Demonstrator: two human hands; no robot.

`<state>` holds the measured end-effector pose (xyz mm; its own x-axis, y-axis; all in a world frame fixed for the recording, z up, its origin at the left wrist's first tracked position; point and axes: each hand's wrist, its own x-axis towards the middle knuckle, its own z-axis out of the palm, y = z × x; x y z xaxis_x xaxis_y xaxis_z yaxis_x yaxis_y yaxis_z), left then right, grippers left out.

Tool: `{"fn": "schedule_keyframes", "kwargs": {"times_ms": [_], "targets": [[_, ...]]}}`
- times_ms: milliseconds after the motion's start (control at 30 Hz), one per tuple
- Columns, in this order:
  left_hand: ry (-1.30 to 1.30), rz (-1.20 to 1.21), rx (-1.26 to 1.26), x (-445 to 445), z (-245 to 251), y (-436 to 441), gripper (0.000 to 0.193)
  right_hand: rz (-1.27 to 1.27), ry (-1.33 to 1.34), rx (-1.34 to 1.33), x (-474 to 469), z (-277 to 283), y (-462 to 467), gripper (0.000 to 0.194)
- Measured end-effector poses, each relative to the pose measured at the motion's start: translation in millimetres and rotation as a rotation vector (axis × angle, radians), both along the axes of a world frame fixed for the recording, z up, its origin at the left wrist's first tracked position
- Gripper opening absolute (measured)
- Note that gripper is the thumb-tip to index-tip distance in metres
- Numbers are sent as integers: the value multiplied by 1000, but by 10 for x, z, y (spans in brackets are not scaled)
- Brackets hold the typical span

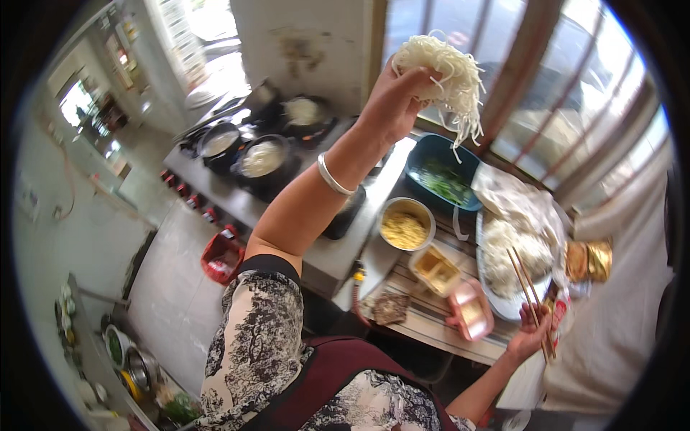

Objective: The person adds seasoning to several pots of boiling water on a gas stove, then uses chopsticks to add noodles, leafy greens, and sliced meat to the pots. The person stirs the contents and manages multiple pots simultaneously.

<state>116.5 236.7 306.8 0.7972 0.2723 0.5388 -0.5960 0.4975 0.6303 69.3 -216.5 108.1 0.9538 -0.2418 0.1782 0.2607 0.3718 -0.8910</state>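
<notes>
A bundle of white noodles (pixel 444 70) hangs from my left hand (pixel 401 97), raised high before the barred window, its fingers closed around them. My right hand (pixel 531 331), low at the right, grips a pair of wooden chopsticks (pixel 525 280). Their tips reach over more white noodles (pixel 506 253) on a large tray (pixel 509 307), partly under a pale cloth (pixel 506 186). Left of the tray stand a teal basin (pixel 412 186) with green leaves and a pot (pixel 384 218) of yellow shredded food.
Several black pots with pale contents, one a pot of noodles (pixel 262 159), sit on the stove at left. A yellow divided container (pixel 436 269) and a pink seasoning box (pixel 469 307) stand on the striped table. A red bin (pixel 221 258) is beside the stove.
</notes>
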Motion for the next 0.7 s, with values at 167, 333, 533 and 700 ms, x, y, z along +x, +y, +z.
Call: {"fn": "schedule_keyframes", "kwargs": {"times_ms": [167,333,533,700], "targets": [[20,307,-79,-904,-120,1590,34,52,36,-32,-230,6,757,32],[275,611,-38,-1635,-431,3100,35,51,62,-11,-486,68,1593,33],[529,751,301,-1883,-1362,4445,45,85,57,-43,-771,224,2194,32],[1210,1170,1177,-1827,-2008,4878,71,33,36,-99,-868,352,2300,32]]}}
